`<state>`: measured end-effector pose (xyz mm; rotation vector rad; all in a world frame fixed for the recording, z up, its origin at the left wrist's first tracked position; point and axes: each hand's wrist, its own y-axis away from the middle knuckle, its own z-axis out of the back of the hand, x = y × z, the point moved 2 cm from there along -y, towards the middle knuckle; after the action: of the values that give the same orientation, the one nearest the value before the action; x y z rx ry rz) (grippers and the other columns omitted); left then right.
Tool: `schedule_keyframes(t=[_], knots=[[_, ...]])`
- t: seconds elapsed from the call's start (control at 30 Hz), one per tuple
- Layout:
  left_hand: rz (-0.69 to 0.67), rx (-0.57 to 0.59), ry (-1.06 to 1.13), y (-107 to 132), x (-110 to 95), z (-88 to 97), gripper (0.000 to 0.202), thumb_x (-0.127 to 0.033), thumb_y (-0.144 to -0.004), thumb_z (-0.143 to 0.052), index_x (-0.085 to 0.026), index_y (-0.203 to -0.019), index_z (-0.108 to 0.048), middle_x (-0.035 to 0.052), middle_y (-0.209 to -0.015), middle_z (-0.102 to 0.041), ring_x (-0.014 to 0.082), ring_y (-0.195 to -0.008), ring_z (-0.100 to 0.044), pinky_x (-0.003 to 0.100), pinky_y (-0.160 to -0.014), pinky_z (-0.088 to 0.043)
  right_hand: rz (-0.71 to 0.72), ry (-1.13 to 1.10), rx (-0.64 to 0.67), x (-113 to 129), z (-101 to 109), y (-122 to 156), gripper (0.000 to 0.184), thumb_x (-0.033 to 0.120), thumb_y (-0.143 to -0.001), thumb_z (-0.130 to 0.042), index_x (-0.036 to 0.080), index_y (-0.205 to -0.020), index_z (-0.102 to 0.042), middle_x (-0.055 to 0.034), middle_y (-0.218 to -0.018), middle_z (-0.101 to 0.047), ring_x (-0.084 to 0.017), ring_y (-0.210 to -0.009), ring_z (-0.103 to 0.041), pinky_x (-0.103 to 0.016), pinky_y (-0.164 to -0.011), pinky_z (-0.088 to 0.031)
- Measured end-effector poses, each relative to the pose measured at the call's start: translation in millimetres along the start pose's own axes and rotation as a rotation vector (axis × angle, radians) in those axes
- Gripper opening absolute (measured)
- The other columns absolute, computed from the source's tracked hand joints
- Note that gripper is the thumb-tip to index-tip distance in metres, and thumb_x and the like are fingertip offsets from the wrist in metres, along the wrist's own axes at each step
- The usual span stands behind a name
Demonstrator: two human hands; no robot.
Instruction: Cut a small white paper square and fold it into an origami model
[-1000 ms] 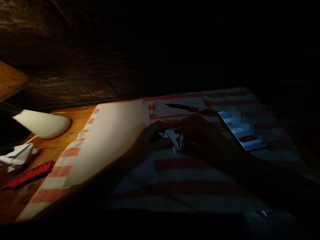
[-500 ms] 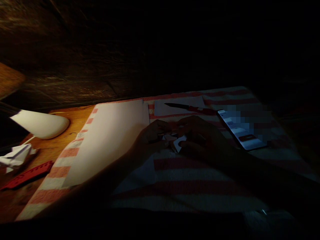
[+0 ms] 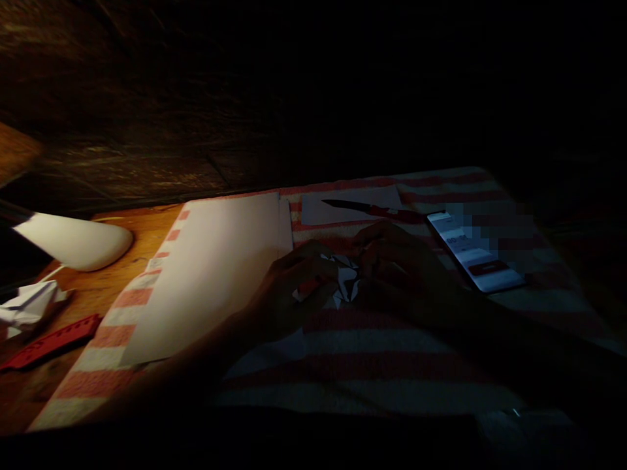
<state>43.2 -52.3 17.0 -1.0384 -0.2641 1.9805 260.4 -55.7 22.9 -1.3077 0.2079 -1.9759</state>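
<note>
A small folded white paper [image 3: 347,277] with several creased points shows between my two hands, above the striped cloth. My left hand [image 3: 298,277] is closed around its left side, with a bit of paper showing below the fingers. Against the paper's right side is my right hand [image 3: 392,264], fingers bent and pressed together; deep shadow hides its exact contact. Just beyond the hands lies a knife [image 3: 377,210] with a dark blade and red handle, partly over a white paper piece [image 3: 318,207].
White paper sheets [image 3: 220,261] lie left on the red-and-white striped cloth [image 3: 367,365]. A lit phone [image 3: 470,251] rests at right. On the wooden table at left are a white lamp base [image 3: 83,243], folded white paper [image 3: 29,307] and a red notched strip [image 3: 53,341].
The folded paper has turned between my hands and now shows more points. My left hand has shifted slightly down and wraps its side; my right hand has moved up a little.
</note>
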Motion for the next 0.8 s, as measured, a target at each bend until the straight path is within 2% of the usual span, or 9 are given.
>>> schedule_keyframes(t=[0.1,0.2,0.3,0.4,0.5,0.67,0.8], knots=[[0.004,0.040,0.003,0.6,0.6,-1.4,0.025,-0.008,-0.091,-0.062,-0.018,-0.114,-0.064,0.0066,-0.108,-0.066,0.0164,-0.101,-0.064,0.030,-0.085,-0.054,0.012,0.059,0.024,1.9,2.4,-0.3,0.007,0.013,-0.084,-0.065,0.018,-0.088,-0.063,-0.0108,-0.110,-0.059,-0.024,-0.104,-0.060,-0.038,-0.086,-0.050],[0.038,0.076,0.016,1.9,0.9,-5.3,0.032,-0.008,-0.091,-0.062,-0.020,-0.120,-0.065,0.0059,-0.110,-0.067,0.0162,-0.102,-0.064,0.030,-0.086,-0.054,0.038,0.167,0.040,3.9,4.2,-0.7,0.006,0.014,-0.085,-0.065,0.018,-0.090,-0.065,-0.0117,-0.112,-0.059,-0.024,-0.105,-0.060,-0.039,-0.086,-0.051],[0.061,0.050,0.003,2.3,0.0,-6.6,0.035,-0.010,-0.091,-0.063,-0.019,-0.125,-0.064,0.0075,-0.112,-0.068,0.0171,-0.101,-0.065,0.030,-0.084,-0.055,0.072,0.238,0.047,5.0,3.8,-0.2,0.003,0.017,-0.088,-0.065,0.019,-0.091,-0.065,-0.0111,-0.114,-0.058,-0.023,-0.105,-0.059,-0.039,-0.086,-0.052],[0.096,0.041,0.051,0.7,-0.7,-7.0,0.020,-0.011,-0.092,-0.064,-0.018,-0.109,-0.070,0.0049,-0.099,-0.071,0.0146,-0.090,-0.067,0.027,-0.078,-0.054,0.092,0.269,0.052,5.1,1.4,1.2,0.002,0.020,-0.090,-0.066,0.019,-0.091,-0.065,-0.0112,-0.117,-0.058,-0.024,-0.107,-0.059,-0.040,-0.088,-0.052],[0.196,0.032,0.149,-1.0,0.1,-8.8,0.007,-0.012,-0.091,-0.066,-0.017,-0.091,-0.072,0.0022,-0.087,-0.071,0.0120,-0.080,-0.066,0.023,-0.073,-0.053,0.098,0.303,0.057,6.1,-1.2,2.7,0.007,0.022,-0.089,-0.069,0.019,-0.095,-0.068,-0.0118,-0.121,-0.057,-0.025,-0.111,-0.057,-0.042,-0.092,-0.052],[0.373,-0.106,0.345,-0.9,-0.2,-13.7,0.007,-0.013,-0.089,-0.067,-0.017,-0.094,-0.071,0.0016,-0.089,-0.070,0.0112,-0.080,-0.067,0.020,-0.069,-0.054,0.074,0.347,0.023,10.0,-2.0,4.0,0.010,0.027,-0.088,-0.072,0.020,-0.094,-0.070,-0.0121,-0.122,-0.056,-0.027,-0.115,-0.056,-0.045,-0.095,-0.050],[0.470,-0.101,0.471,1.0,-5.4,-19.0,0.004,-0.014,-0.089,-0.066,-0.016,-0.092,-0.068,0.0002,-0.081,-0.067,0.0100,-0.073,-0.066,0.019,-0.066,-0.055,0.023,0.271,0.021,8.6,-5.6,4.2,0.006,0.024,-0.087,-0.070,0.020,-0.089,-0.066,-0.0110,-0.121,-0.054,-0.026,-0.111,-0.056,-0.043,-0.091,-0.050]])
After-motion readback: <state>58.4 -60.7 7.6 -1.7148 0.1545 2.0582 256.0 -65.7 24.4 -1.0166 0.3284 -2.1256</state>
